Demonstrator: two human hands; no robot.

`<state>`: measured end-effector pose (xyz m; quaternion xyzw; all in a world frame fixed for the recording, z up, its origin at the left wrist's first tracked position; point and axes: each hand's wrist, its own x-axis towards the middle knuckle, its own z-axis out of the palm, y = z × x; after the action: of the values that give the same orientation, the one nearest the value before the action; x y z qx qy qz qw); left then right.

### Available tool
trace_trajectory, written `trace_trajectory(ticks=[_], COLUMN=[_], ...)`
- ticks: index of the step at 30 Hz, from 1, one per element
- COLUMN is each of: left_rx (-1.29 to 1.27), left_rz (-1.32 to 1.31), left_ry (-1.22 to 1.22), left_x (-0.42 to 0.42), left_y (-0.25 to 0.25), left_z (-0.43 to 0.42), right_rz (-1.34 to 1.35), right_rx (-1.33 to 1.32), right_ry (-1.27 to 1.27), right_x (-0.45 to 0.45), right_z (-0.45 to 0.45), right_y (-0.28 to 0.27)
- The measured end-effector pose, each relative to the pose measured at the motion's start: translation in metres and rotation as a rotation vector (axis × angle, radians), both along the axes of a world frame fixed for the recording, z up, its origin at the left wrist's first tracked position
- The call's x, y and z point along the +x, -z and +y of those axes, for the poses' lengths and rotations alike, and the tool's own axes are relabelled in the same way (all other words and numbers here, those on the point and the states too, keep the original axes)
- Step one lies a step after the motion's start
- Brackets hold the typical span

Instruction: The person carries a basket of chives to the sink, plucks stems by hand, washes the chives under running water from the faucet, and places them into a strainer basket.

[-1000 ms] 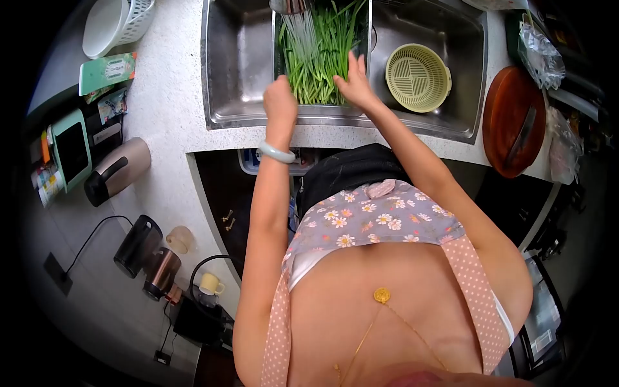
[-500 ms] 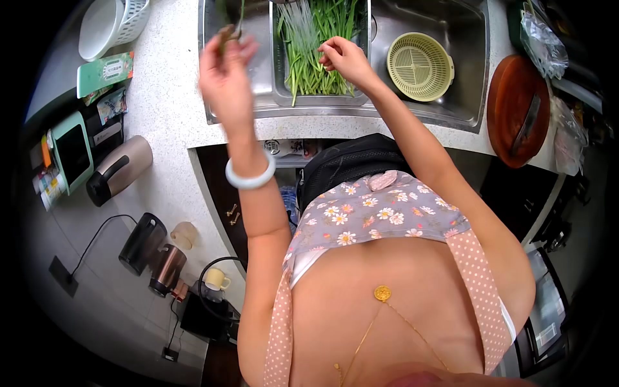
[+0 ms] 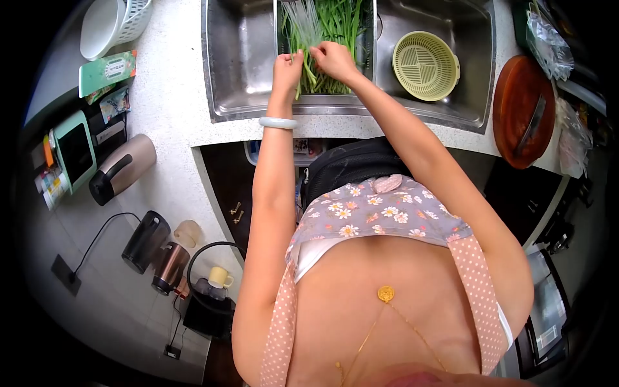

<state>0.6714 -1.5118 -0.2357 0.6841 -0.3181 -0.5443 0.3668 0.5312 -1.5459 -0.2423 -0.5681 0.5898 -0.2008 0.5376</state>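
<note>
Long thin green chives (image 3: pixel 340 29) lie in a metal basin (image 3: pixel 370 58) set in the middle of the sink. Clear water (image 3: pixel 302 19) streams onto them from the top edge. My left hand (image 3: pixel 287 76), with a pale bangle on its wrist, is at the basin's near left side, thumb and fingers pinched at a few chive stalks. Close beside it, my right hand (image 3: pixel 334 61) is over the chives, its fingers curled together at the stalks. The two sets of fingertips nearly meet; how many stalks each holds is hidden.
A yellow-green colander (image 3: pixel 425 66) sits in the right sink bowl. The steel left bowl (image 3: pixel 242 55) is beside the basin. On the right counter, a knife (image 3: pixel 532 122) lies on a round wooden chopping board (image 3: pixel 512 97). A kettle-like jug (image 3: pixel 126 168) stands on the left.
My left hand has come down and right from above the left bowl, where it held something thin and green, to the chives. My right hand has shifted slightly left towards it.
</note>
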Motion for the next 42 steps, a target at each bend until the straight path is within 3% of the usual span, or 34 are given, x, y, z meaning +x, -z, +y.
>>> trace_trajectory(ticks=[3,7,10,15,18,19,23,26,28,32,34,36,37,38,39,40,41,42], left_rx=[0.122,0.196,0.269,0.268,0.191,0.158,0.147,0.112,0.033,-0.263,-0.388,-0.360,-0.266,-0.146,0.095,0.082,-0.031,-0.147], left_rz=[0.301,0.498,0.632,0.737,0.651,0.607,0.551,0.516,0.528,0.628,0.697,0.561,0.528,0.475,0.297,0.167,-0.269,-0.630], left_ry=[-0.050,-0.126,-0.199,-0.155,-0.076,-0.050,0.108,0.121,0.104,-0.044,-0.083,-0.059,-0.085,-0.129,-0.021,-0.048,0.052,0.185], left_x=[0.010,0.006,-0.005,0.004,-0.001,-0.008,-0.001,0.016,0.032,0.040,0.035,0.023,0.018,0.010,0.007,-0.002,-0.001,-0.008], left_y=[-0.029,-0.058,-0.067,-0.062,-0.064,-0.075,-0.102,-0.121,-0.133,-0.178,-0.178,-0.161,-0.139,-0.113,-0.085,-0.045,0.017,0.012], left_z=[0.000,0.016,0.029,0.039,0.040,0.040,0.043,0.049,0.050,0.039,0.029,0.017,0.011,0.006,0.000,0.000,0.004,0.009], right_rz=[-0.425,-0.680,-0.518,-0.645,-0.617,-0.554,-0.583,-0.444,-0.510,-0.501,-0.626,-0.631,-0.492,-0.458,-0.449,-0.212,0.129,0.361], right_rx=[0.475,0.752,0.498,0.721,0.796,0.691,0.712,0.631,0.554,0.157,0.099,0.120,-0.083,0.019,0.100,0.187,0.214,0.153], right_ry=[0.014,0.241,0.133,0.279,0.187,0.041,-0.033,-0.207,-0.366,-0.357,-0.259,-0.084,-0.171,-0.062,0.012,0.131,-0.025,-0.124], right_x=[0.007,-0.010,-0.003,-0.019,-0.028,-0.025,-0.034,-0.069,-0.093,-0.110,-0.097,-0.079,-0.074,-0.063,-0.054,-0.035,-0.028,-0.021], right_z=[0.000,0.001,0.001,0.009,0.012,0.015,0.018,0.007,-0.009,-0.032,-0.035,-0.035,-0.029,-0.025,-0.027,-0.021,-0.015,-0.005], right_y=[-0.021,-0.034,-0.034,-0.058,-0.082,-0.090,-0.079,-0.114,-0.153,-0.216,-0.209,-0.177,-0.185,-0.163,-0.105,-0.073,-0.042,-0.034])
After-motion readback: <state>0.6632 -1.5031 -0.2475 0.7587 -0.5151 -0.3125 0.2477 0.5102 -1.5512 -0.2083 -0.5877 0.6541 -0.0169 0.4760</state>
